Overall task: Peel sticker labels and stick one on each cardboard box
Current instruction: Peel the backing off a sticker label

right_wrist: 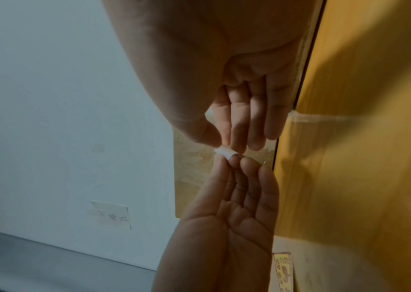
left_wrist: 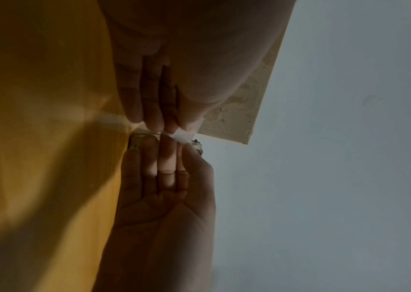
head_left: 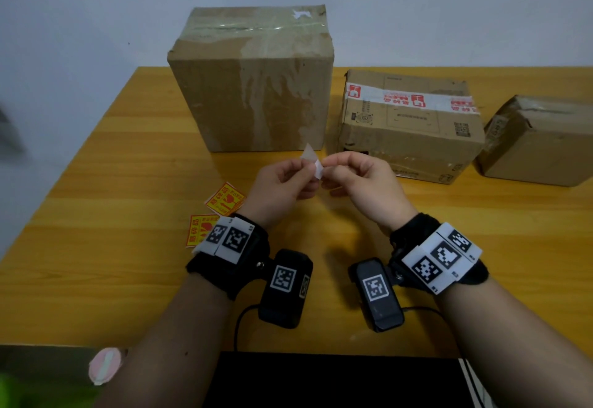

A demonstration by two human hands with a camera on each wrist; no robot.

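Three cardboard boxes stand on the wooden table (head_left: 96, 263): a tall one (head_left: 253, 87) at the back centre, a taped one (head_left: 407, 125) to its right and a small one (head_left: 539, 144) at the far right. Just in front of the tall box, my left hand (head_left: 308, 168) and right hand (head_left: 327, 164) pinch one small white sticker label (head_left: 316, 168) between thumbs and fingertips, a pale corner standing up. The wrist views show the label (left_wrist: 181, 136) (right_wrist: 224, 153) held between both hands' fingertips. Two yellow-and-red stickers (head_left: 224, 199) (head_left: 200, 229) lie left of my left wrist.
A black object (head_left: 337, 378) lies at the table's near edge, with a pink item (head_left: 106, 364) below the edge at the left. A plain wall stands behind the boxes. The table's left edge runs diagonally.
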